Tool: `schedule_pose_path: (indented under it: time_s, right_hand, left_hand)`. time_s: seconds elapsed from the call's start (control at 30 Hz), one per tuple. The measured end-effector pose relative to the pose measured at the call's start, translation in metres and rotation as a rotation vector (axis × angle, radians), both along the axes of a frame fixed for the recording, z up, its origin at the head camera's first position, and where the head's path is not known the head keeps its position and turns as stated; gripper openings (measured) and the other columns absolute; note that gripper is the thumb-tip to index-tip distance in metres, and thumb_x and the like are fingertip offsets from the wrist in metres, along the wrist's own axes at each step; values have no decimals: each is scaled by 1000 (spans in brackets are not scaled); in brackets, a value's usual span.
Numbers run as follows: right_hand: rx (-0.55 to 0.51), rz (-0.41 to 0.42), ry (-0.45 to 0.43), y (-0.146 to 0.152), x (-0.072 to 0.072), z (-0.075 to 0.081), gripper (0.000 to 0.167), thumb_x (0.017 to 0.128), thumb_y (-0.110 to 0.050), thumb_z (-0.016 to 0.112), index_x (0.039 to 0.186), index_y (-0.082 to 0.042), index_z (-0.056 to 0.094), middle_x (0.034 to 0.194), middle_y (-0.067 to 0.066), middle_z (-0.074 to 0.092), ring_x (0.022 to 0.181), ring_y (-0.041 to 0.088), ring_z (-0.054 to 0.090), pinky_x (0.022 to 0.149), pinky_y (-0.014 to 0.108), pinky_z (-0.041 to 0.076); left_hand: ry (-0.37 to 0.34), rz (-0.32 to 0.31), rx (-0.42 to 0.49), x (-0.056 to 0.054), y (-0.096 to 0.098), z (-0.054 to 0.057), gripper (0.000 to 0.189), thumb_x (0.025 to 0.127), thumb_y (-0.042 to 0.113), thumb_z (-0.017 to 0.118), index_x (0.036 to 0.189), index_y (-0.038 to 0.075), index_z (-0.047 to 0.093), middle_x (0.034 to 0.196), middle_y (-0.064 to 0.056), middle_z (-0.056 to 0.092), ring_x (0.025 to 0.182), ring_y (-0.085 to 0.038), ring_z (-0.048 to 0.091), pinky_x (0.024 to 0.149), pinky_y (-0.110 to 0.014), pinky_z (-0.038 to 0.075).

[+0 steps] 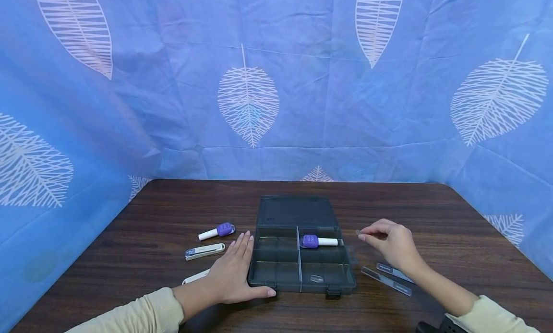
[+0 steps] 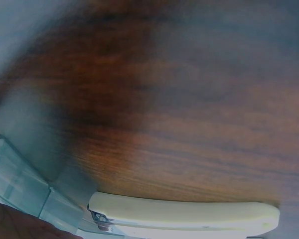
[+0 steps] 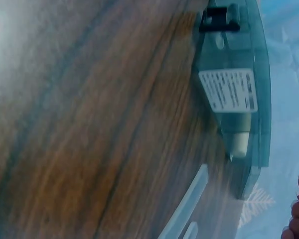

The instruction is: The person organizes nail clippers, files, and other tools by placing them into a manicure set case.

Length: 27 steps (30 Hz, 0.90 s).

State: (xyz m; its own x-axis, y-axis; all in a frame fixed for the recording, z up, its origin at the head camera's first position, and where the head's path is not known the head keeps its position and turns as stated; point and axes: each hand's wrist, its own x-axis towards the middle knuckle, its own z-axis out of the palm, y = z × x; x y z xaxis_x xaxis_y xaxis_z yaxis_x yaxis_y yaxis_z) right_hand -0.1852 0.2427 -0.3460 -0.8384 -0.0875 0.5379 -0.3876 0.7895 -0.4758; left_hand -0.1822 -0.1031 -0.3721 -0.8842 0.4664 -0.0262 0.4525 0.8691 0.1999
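Note:
A dark translucent divided box (image 1: 276,287) lies open in the middle of the table. My left hand (image 1: 235,270) rests against its left edge, fingers straight and thumb along the front corner. To the right of the box, my right hand (image 1: 393,244) pinches a small clear piece (image 1: 359,232) between thumb and fingertips. A purple nail polish bottle (image 1: 310,241) with a white cap lies in the back right compartment. In the front right compartment sits a small clear piece resembling a false nail tip (image 1: 317,278). The right wrist view shows only some fingertips (image 3: 298,214).
Two nail files (image 1: 386,280) (image 1: 394,271) lie right of the box. On the left are another purple polish bottle (image 1: 224,229), a nail clipper (image 1: 205,251) and a second white clipper (image 2: 184,211), partly hidden by my left hand. A patterned blue cloth (image 1: 302,107) hangs behind.

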Motion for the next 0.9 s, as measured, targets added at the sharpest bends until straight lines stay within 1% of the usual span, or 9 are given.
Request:
schedule_pose_path:
  time_s: [0.17, 0.33, 0.63, 0.9]
  right_hand:
    - [-19, 37, -11, -8, 7, 1, 7, 73, -5, 76, 78, -10, 73, 76, -2, 64, 62, -5, 50, 53, 18, 45]
    - [-29, 75, -30, -16, 11, -3, 8, 73, -6, 76, 77, -12, 73, 76, -5, 64, 64, -4, 54, 56, 17, 48]
    - [-35, 104, -112, -33, 17, -7, 7, 73, -7, 76, 78, -12, 73, 78, -7, 64, 66, -3, 55, 58, 17, 50]
    - [-32, 170, -113, -44, 17, -14, 10, 72, -5, 76, 75, -13, 73, 77, -9, 62, 68, -5, 52, 59, 18, 49]
  left_hand:
    - [1, 0, -1, 0, 0, 0, 116, 70, 81, 47, 147, -1, 17, 154, -19, 16, 143, -32, 15, 113, -46, 24]
    - [4, 1, 6, 0, 0, 0, 117, 70, 81, 47, 147, -1, 17, 154, -20, 16, 143, -33, 16, 113, -46, 24]
    - [8, -1, 8, 0, 0, -1, 117, 70, 81, 47, 147, -1, 17, 154, -20, 16, 143, -33, 16, 113, -46, 24]
    - [5, -5, 8, 0, 0, 0, 117, 70, 81, 46, 147, -2, 17, 154, -20, 16, 143, -32, 15, 113, -45, 24]
